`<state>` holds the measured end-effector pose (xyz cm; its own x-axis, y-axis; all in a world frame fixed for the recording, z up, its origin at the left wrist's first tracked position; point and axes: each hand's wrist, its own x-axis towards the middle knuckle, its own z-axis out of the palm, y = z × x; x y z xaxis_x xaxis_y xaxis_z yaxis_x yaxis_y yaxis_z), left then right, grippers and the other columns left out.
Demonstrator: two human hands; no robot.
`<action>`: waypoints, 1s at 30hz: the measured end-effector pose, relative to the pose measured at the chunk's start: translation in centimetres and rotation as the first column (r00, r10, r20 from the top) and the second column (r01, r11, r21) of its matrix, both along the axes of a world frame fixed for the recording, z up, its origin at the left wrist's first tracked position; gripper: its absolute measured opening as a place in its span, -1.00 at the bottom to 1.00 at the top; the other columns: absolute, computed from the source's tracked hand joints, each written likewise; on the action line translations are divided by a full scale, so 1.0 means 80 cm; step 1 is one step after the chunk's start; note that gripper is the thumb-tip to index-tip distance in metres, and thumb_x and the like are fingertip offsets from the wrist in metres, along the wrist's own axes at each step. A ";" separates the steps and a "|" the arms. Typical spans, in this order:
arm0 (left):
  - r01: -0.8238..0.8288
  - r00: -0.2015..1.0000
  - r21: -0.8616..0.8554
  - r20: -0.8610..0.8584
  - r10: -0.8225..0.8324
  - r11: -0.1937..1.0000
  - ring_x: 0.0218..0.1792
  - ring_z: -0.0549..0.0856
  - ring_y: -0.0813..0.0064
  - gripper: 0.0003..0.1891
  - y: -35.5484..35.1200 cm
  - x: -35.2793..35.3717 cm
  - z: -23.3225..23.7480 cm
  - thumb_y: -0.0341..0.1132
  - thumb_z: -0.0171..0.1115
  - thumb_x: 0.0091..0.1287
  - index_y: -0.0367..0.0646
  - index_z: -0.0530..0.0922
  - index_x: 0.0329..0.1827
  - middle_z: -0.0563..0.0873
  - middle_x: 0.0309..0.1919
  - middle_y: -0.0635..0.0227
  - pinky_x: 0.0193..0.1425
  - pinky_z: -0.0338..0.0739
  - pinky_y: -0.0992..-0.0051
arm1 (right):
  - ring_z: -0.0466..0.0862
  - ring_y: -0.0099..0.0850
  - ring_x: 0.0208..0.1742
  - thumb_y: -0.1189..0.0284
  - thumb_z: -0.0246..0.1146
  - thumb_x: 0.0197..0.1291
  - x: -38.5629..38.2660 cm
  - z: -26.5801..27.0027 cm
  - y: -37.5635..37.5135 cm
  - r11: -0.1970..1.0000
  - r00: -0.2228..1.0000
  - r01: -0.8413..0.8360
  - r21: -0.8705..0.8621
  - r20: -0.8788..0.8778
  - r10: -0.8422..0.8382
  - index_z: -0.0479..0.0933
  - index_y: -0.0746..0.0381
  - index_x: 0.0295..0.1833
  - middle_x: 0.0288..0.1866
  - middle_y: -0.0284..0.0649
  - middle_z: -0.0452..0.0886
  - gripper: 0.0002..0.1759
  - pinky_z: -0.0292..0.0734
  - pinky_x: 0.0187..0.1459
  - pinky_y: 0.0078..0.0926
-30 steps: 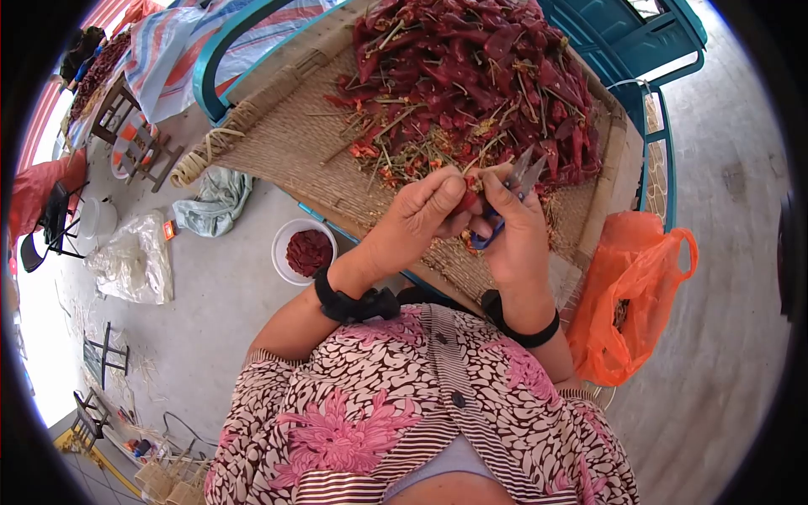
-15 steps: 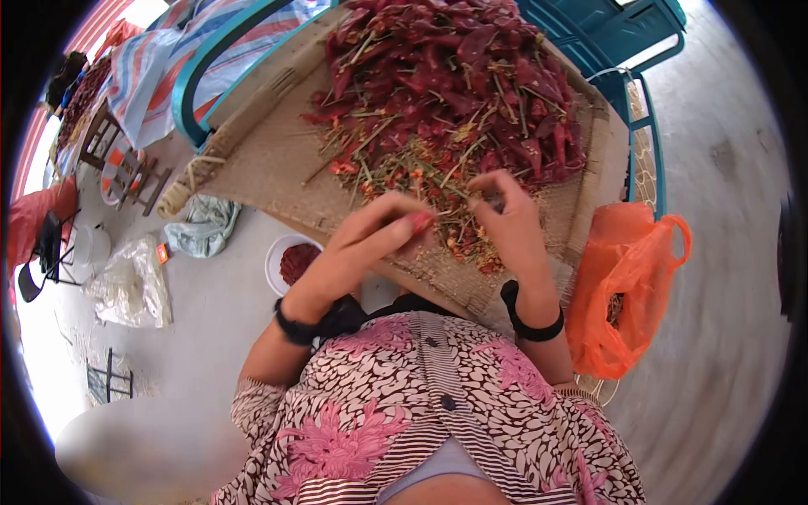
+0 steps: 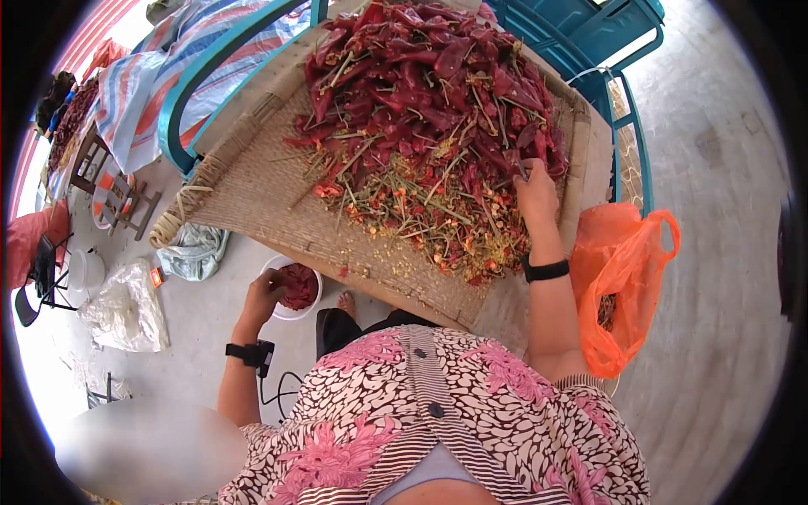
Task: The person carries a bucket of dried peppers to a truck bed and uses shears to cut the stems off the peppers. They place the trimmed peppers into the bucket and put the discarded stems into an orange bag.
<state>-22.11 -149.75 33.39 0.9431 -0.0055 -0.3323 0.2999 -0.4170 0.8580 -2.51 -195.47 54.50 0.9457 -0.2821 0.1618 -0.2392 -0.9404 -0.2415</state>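
Observation:
A heap of dark red dried peppers [image 3: 429, 76] lies on a woven tray [image 3: 252, 181], with stems, seeds and scraps [image 3: 421, 202] along its near side. My right hand [image 3: 537, 194] is at the heap's right edge, its fingers closed round a small dark metallic-looking tool [image 3: 523, 172] beside the peppers. Over the left rim of a white bowl [image 3: 316, 296] is my left hand [image 3: 264, 295], fingers bent together; anything in them is hidden. Red pepper pieces [image 3: 299, 286] lie in that bowl, low beside the tray.
An orange plastic bag [image 3: 619, 286] hangs right of the tray. Teal metal rails [image 3: 172, 109] flank the tray. On the floor at left are a clear plastic bag [image 3: 130, 307], a greenish bag [image 3: 194, 252] and a white bucket [image 3: 87, 273]. Striped sheeting [image 3: 151, 101] is at upper left.
My left hand has moved from above the tray down and left to the bowl. My right hand has gone up and right to the pepper heap. The view has shifted slightly.

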 end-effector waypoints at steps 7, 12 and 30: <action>-0.197 0.916 0.377 0.400 0.033 0.905 -0.19 0.71 0.26 -0.56 -0.002 0.008 -0.049 -0.44 0.35 0.05 -0.28 0.56 0.05 0.73 -0.21 0.09 -0.03 0.57 0.34 | 0.64 -0.32 -0.23 0.44 0.31 0.13 -0.007 -0.008 -0.028 0.912 0.986 -0.068 0.405 0.170 -0.002 0.54 0.33 0.01 -0.19 -0.16 0.66 -0.66 0.50 -0.12 -0.36; 0.023 0.998 -0.138 -0.050 -0.030 0.990 -0.23 0.67 0.33 -0.69 -0.005 0.008 0.018 -0.40 0.29 0.17 -0.28 0.61 -0.01 0.71 -0.28 0.18 0.00 0.54 0.38 | 0.57 -0.50 -0.33 0.54 0.28 0.15 -0.036 -0.002 -0.020 0.746 0.922 -0.250 0.617 0.387 -0.011 0.54 0.30 0.02 -0.24 -0.31 0.62 -0.70 0.46 -0.25 -0.55; 0.353 0.929 -0.828 0.366 -0.057 0.435 0.25 0.52 0.38 -0.33 -0.212 0.103 0.287 -0.22 0.24 0.38 -0.26 0.17 0.47 0.47 0.29 0.16 0.34 0.35 0.39 | 0.25 -0.75 -0.68 0.54 0.21 0.29 -0.133 0.032 0.121 -0.531 0.859 0.355 0.770 -0.045 0.510 0.50 0.19 0.04 -0.38 -0.45 0.51 -0.78 0.11 -0.67 -0.74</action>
